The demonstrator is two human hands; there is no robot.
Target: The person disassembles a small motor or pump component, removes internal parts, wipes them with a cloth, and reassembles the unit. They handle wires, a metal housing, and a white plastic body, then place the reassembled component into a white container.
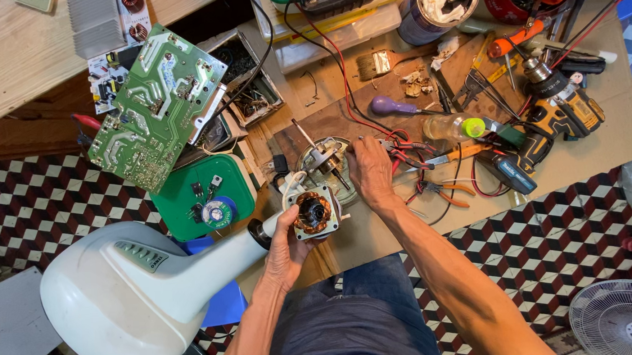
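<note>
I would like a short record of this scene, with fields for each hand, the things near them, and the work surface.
Left hand: grips a fan motor stator with copper windings, at the neck of a white fan base.
Right hand: rests on the bench, fingers at a rotor with shaft.
Near the hands: red-handled pliers, orange-handled pliers, purple-handled screwdriver.
Further off: green circuit board, cordless drill, paintbrush.
Surface: low wooden bench over a checkered floor.

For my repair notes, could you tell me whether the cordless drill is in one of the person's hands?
No, the cordless drill lies on the bench, apart from both the left hand and right hand.
</note>
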